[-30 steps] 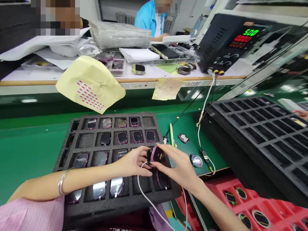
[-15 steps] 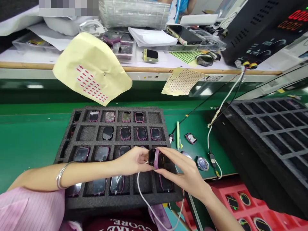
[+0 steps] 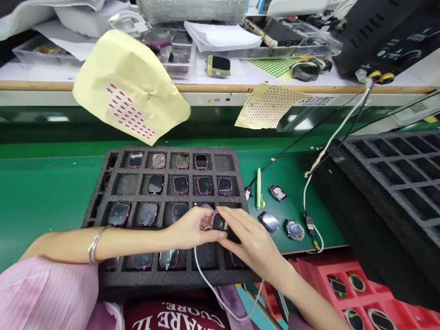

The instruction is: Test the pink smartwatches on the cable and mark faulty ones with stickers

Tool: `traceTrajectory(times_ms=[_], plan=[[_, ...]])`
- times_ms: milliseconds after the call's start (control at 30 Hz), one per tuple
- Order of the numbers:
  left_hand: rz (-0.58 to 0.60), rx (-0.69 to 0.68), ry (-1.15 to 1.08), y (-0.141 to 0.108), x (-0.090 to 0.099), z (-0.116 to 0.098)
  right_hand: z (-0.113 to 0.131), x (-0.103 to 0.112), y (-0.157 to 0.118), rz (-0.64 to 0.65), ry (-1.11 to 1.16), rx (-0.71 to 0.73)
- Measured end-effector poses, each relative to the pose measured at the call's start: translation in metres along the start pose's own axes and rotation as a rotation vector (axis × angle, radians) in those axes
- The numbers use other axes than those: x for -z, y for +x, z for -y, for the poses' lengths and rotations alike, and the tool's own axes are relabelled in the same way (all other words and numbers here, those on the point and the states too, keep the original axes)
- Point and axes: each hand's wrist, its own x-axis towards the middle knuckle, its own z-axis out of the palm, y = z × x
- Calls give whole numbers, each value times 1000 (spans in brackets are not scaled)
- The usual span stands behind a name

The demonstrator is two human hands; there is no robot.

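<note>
Over the right part of a black foam tray point(image 3: 154, 277), both hands meet at a purple-rimmed watch body point(image 3: 219, 222), whose dark face or back is turned up. My left hand point(image 3: 192, 228) pinches its left and lower side with thumb and fingers. My right hand point(image 3: 249, 233) closes on its upper and right side, fingertips on the edge. A white cable point(image 3: 206, 279) runs down from beneath my left hand and loops below the tray. Several purple-rimmed watches, such as one at the tray's left point(image 3: 119, 214), lie in the compartments.
Right of the tray lie a green pen point(image 3: 259, 190), a small purple-framed part point(image 3: 278, 193) and round watch parts point(image 3: 294, 229). Dark foam trays point(image 3: 388, 160) are stacked at the right, above a red tray point(image 3: 318, 270). Yellow sheets point(image 3: 137, 87) hang from the shelf edge point(image 3: 213, 88).
The watch body has turned so its flat surface faces up, and the black piece seen beside it is out of sight. My hands have closed together around it. The view has shifted slightly.
</note>
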Motion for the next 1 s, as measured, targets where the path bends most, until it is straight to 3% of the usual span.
traceTrajectory(times_ms=[267,500,633,800,1000], plan=[[-51,29,-79,-3,-2,-4,-5,-18,-8,-163,165,-21],[-21,28,-96,-3,1,1,-2,-18,-5,-168,340,-124],[94,34,-190,-5,1,-3,-4,-9,-5,-84,593,-215],[386,46,-362,-10,-2,-12,-8,-2,-8,-62,950,-172],[393,33,-374,-15,-2,-18,0,-6,-7,-141,892,-150]])
